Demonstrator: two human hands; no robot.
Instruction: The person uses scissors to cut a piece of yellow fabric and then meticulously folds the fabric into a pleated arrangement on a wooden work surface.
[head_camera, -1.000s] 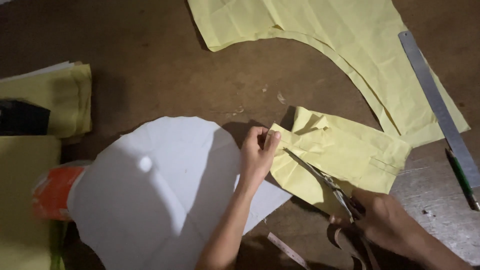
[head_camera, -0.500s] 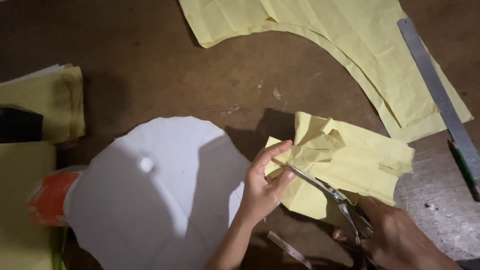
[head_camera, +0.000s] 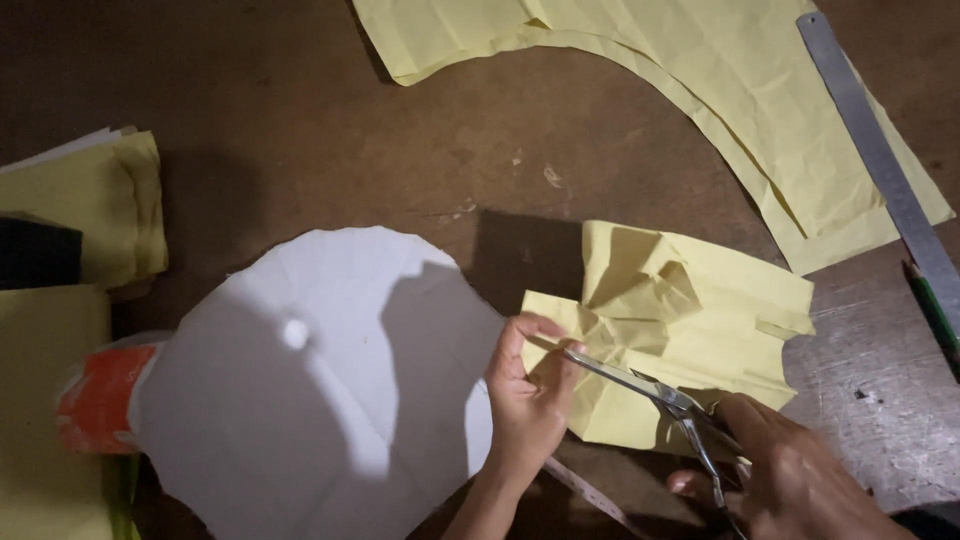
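My left hand (head_camera: 528, 398) pinches the left edge of a crumpled, folded piece of yellow paper (head_camera: 690, 320) lifted off the brown table. My right hand (head_camera: 790, 475), at the lower right, grips a pair of metal scissors (head_camera: 650, 392). The blades point left and up, with their tips in the paper right beside my left fingers. A white rounded paper shape (head_camera: 310, 390) lies flat to the left of my left hand.
A large curved yellow paper sheet (head_camera: 700, 90) lies at the top right, with a metal ruler (head_camera: 885, 170) along its right side and a green pencil (head_camera: 935, 310) below that. Folded yellow paper (head_camera: 95, 205) and an orange-and-white packet (head_camera: 100, 395) sit at the left. A measuring tape strip (head_camera: 590, 492) lies under my wrist.
The yellow piece has been lifted and crumpled more. My left hand slid down to its lower left edge, and the scissors moved left into the paper.
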